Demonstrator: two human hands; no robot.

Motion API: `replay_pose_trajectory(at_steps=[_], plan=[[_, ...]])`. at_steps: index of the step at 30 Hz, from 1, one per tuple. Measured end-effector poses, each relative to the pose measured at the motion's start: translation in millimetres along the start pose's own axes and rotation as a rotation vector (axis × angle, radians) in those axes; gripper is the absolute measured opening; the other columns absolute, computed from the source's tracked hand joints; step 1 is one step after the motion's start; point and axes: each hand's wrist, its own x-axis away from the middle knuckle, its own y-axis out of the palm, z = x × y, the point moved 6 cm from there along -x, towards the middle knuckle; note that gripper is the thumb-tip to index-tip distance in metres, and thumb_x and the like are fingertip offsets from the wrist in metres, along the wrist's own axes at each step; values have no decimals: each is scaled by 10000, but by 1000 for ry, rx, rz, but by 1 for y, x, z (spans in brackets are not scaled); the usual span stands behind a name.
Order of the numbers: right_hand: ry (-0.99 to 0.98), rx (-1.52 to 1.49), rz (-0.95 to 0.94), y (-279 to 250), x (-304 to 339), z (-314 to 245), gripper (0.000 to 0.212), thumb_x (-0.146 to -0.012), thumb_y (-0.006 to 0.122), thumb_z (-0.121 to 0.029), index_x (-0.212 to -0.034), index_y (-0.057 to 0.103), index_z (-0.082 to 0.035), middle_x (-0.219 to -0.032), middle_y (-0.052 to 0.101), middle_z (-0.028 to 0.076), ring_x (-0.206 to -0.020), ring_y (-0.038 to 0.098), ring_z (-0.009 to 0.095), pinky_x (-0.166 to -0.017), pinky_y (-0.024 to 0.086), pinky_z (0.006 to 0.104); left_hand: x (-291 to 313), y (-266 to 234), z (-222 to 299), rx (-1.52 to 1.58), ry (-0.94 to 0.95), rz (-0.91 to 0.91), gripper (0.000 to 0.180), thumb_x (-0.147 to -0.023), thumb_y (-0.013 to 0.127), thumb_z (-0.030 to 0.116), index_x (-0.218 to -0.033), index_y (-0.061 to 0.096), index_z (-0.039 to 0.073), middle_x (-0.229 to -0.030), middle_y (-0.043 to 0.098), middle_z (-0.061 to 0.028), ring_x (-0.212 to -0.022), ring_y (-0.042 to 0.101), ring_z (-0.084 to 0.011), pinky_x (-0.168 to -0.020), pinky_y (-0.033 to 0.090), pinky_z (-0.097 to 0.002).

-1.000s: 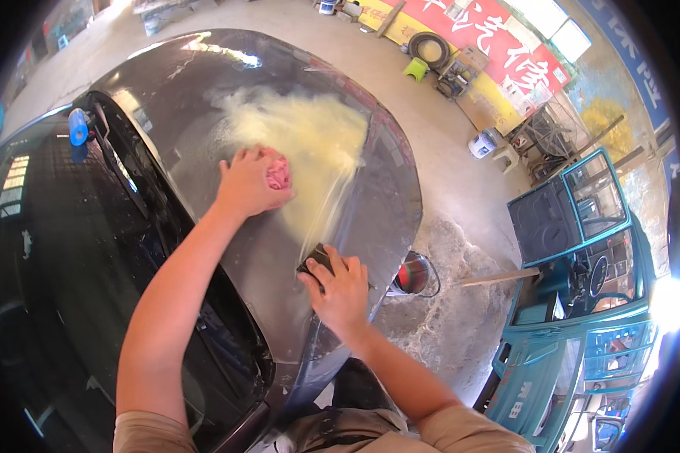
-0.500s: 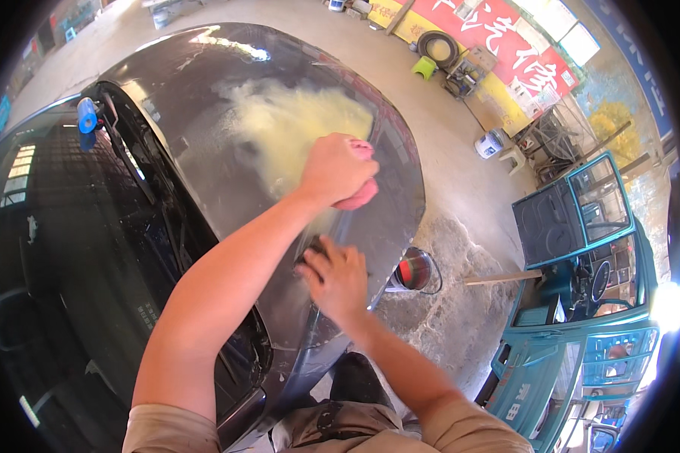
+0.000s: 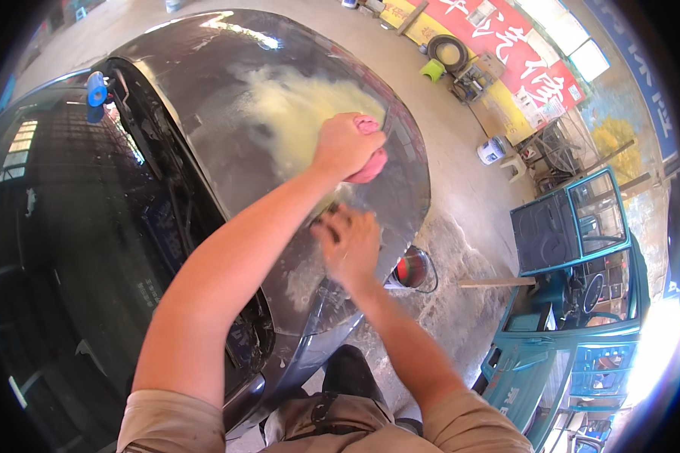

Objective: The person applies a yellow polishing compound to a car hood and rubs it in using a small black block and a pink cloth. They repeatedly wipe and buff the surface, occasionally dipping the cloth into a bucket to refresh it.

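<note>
My left hand [image 3: 346, 147] is closed round a crumpled pink cloth [image 3: 369, 167], held over the dark car bonnet [image 3: 196, 158] at the edge of a yellowish filler patch [image 3: 298, 109]. Closer to me, my right hand [image 3: 353, 240] presses its bent fingers on the bonnet just below the cloth. Under those fingertips is a small dark pad [image 3: 326, 211], mostly hidden and smeared by motion. A pale scuffed, wet-looking area [image 3: 306, 279] shows on the panel beside my right wrist.
The windscreen [image 3: 83, 249] lies left of the bonnet, with a blue roll [image 3: 97, 89] at its far corner. A bucket [image 3: 412, 268] with a red inside stands by the bonnet's right edge. Further right is a teal vehicle [image 3: 567, 302] with its door open; a white bucket [image 3: 493, 149] stands behind.
My right hand has slid away from me along the bonnet, uncovering the pale scuffed area. The left hand still grips the cloth and sits slightly farther up in view. The whole view has shifted a little.
</note>
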Motion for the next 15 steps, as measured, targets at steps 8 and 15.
replay_pose_trajectory(at_steps=[8,15], plan=[[113,145,68,8,-56,55,252,-959,851,-366,-1049,837,-131,-1163,760,150,-1064,652,407,-925,514,546,67,-119,-52,-576,326,-173,635,-948,861,419,-1416,668,36,-1497,659,-208,-1498,544,-436,-1231,464,-518],[-37,40,5,1,-10,13,313,-965,857,-431,-1104,862,-150,-1245,775,139,-1114,656,388,-951,514,512,125,-162,-63,-761,493,-136,759,-933,854,362,-1589,569,107,-1679,530,-181,-1640,413,-434,-1370,329,-554]])
